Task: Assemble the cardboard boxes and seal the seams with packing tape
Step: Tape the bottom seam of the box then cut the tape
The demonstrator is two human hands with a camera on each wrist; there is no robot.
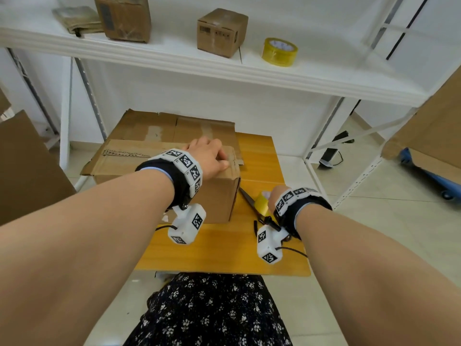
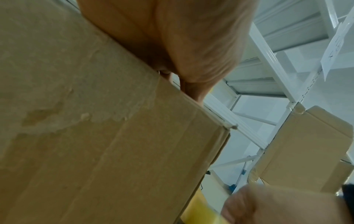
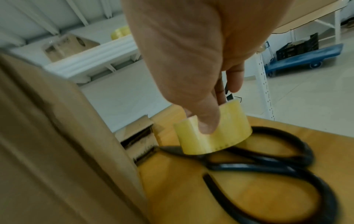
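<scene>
Item: cardboard box (image 1: 174, 181), brown, standing on the wooden table (image 1: 224, 248), toward its left half. Top flaps are lying folded down; the far flap is showing pale strips of old tape residue, and a near flap is jutting out past the box's left side.

Item: left hand (image 1: 208, 156), resting on the box's top near its right edge, fingers bending over the flap. From the left wrist camera, the palm (image 2: 172, 37) is bearing down on the top edge of the box wall (image 2: 95, 136); whether the fingers are actually gripping the flap or only pressing it is hard to tell from this close, blurred angle.

Item: right hand (image 1: 274, 196), reaching down at the table's right side, just beside the box. From the right wrist camera, the thumb (image 3: 206, 119) is pressing the outer face of a yellowish tape roll (image 3: 212, 136) while the other fingers are going behind it, so the hand is grasping the roll.

Item: scissors (image 3: 268, 166), black-handled, lying flat on the table beneath and beside the tape roll, blades pointing toward the box's lower corner.

Item: white shelf (image 1: 174, 61) above the table, carrying two small closed boxes (image 1: 222, 32), a stack of flattened cardboard (image 1: 77, 20) and a second tape roll (image 1: 280, 51).

Item: blue trolley (image 3: 302, 59), standing on the tiled floor at the right.
</scene>
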